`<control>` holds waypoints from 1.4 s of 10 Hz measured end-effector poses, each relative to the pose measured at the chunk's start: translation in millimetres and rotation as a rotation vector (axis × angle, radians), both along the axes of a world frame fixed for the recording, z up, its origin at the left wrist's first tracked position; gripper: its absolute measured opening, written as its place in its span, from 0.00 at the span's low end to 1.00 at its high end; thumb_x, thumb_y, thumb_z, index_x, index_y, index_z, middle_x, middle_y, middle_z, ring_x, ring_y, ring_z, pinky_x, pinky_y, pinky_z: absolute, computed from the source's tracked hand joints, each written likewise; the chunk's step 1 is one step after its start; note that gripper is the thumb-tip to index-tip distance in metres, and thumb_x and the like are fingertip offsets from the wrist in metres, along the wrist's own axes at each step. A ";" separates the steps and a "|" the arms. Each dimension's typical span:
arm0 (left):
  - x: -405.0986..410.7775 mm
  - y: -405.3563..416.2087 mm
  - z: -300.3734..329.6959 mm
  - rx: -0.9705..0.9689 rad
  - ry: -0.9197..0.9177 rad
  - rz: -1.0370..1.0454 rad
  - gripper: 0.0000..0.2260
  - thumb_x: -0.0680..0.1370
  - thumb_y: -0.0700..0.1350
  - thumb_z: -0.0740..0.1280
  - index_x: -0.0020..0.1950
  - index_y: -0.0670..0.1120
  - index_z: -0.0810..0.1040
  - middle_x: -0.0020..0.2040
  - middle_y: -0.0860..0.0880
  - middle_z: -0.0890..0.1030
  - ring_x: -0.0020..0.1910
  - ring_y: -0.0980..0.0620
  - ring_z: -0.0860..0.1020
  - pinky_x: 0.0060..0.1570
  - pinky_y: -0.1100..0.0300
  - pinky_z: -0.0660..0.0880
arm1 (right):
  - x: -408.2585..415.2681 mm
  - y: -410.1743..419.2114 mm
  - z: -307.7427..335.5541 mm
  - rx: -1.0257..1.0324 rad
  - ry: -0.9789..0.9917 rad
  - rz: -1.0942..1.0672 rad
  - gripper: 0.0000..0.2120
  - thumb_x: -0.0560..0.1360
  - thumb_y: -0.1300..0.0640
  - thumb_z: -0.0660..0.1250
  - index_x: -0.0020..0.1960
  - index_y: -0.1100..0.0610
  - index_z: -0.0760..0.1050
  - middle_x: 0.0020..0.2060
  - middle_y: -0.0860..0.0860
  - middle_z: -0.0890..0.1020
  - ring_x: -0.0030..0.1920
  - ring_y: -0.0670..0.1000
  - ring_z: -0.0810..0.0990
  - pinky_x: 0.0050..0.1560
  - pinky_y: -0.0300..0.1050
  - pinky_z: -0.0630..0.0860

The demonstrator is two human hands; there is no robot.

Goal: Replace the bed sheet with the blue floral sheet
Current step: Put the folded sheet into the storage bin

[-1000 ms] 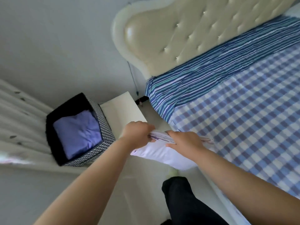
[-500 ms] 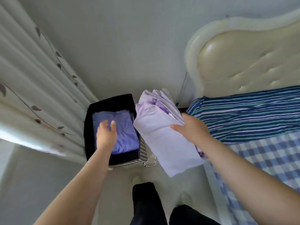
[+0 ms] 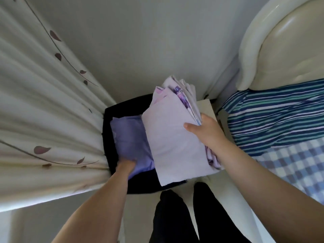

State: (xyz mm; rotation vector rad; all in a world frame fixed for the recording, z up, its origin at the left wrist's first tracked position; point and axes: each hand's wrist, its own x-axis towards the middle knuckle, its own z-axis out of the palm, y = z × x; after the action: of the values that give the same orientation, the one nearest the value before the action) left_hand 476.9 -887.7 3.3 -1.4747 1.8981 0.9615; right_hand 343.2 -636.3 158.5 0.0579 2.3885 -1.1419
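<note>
- Reaching down into the black basket, the left hand has its fingers dug into the near edge of a folded blue-violet cloth; whether they fully grip it I cannot tell, as the fingertips are buried in the fabric.
- That cloth, probably the sheet wanted, though no floral print shows, lies directly ahead of the left hand, its long axis running away from the person.
- The right hand clamps a folded pale lilac bundle, thumb on top, held just right of the left hand and overhanging the basket's right side.
- This bundle partly covers the cloth and would hinder lifting it straight up.
- Further right of the right hand: a striped sheet and checked sheet on the bed, below the cream headboard.
- Left of the left hand hangs a curtain, touching the basket.
</note>
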 end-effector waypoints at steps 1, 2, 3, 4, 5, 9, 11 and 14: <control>-5.6 0.2 -14.7 0.012 -0.009 0.001 0.33 0.75 0.48 0.70 0.75 0.40 0.59 0.72 0.38 0.64 0.71 0.40 0.65 0.68 0.48 0.64 | -2.4 2.4 -18.4 0.158 0.002 0.019 0.17 0.71 0.40 0.68 0.52 0.51 0.73 0.44 0.49 0.81 0.43 0.53 0.80 0.49 0.54 0.79; -10.6 -6.5 -31.1 -0.029 -0.031 0.032 0.35 0.73 0.50 0.72 0.74 0.41 0.60 0.72 0.38 0.64 0.70 0.41 0.65 0.67 0.49 0.63 | -8.2 11.7 -30.9 0.206 0.014 -0.014 0.17 0.72 0.41 0.68 0.52 0.52 0.72 0.43 0.49 0.80 0.43 0.53 0.79 0.49 0.54 0.78; -21.0 -10.8 -37.7 0.017 0.042 -0.005 0.21 0.81 0.50 0.59 0.72 0.43 0.67 0.72 0.42 0.67 0.71 0.43 0.67 0.67 0.54 0.64 | -8.8 14.7 -37.6 0.155 0.008 -0.071 0.18 0.72 0.42 0.68 0.55 0.52 0.73 0.46 0.50 0.81 0.46 0.54 0.80 0.51 0.55 0.78; -40.4 -6.1 -23.0 0.072 0.071 -0.015 0.19 0.81 0.49 0.58 0.70 0.42 0.70 0.70 0.42 0.71 0.69 0.43 0.69 0.66 0.55 0.66 | -6.0 8.5 -38.3 0.203 0.015 -0.047 0.17 0.73 0.41 0.66 0.55 0.52 0.71 0.45 0.49 0.80 0.44 0.54 0.79 0.48 0.53 0.78; -53.7 1.3 6.1 -0.019 0.166 -0.020 0.22 0.69 0.50 0.67 0.61 0.42 0.77 0.60 0.40 0.78 0.60 0.40 0.76 0.59 0.51 0.74 | -3.5 0.1 -36.2 0.327 0.048 0.035 0.18 0.75 0.40 0.63 0.54 0.53 0.68 0.42 0.49 0.78 0.41 0.54 0.78 0.41 0.48 0.76; -69.4 -23.2 243.4 -0.495 0.256 -0.570 0.17 0.79 0.51 0.59 0.65 0.46 0.73 0.63 0.42 0.76 0.60 0.39 0.75 0.52 0.54 0.69 | 3.4 -25.4 -21.9 0.268 -0.005 0.143 0.27 0.77 0.43 0.61 0.68 0.59 0.63 0.64 0.55 0.75 0.60 0.59 0.75 0.49 0.48 0.70; -53.1 -29.9 308.9 -0.730 0.252 -0.549 0.19 0.78 0.46 0.60 0.68 0.45 0.66 0.63 0.36 0.75 0.60 0.34 0.74 0.56 0.48 0.71 | 5.9 -43.1 -55.6 -0.163 -0.284 0.121 0.25 0.75 0.48 0.68 0.67 0.58 0.68 0.59 0.55 0.77 0.60 0.58 0.76 0.55 0.45 0.72; -73.2 -15.3 309.1 -0.649 0.300 -0.592 0.18 0.77 0.42 0.61 0.66 0.41 0.67 0.64 0.35 0.73 0.61 0.35 0.73 0.57 0.49 0.70 | 1.8 -10.1 -76.7 0.085 -0.182 0.162 0.27 0.79 0.52 0.62 0.74 0.57 0.55 0.67 0.57 0.72 0.65 0.57 0.73 0.61 0.48 0.71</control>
State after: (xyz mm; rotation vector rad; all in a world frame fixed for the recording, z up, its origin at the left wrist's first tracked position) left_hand 403.6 -903.0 312.3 -0.9688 2.8197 0.3017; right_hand 344.9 -646.3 81.8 -0.0040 2.2350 -0.9200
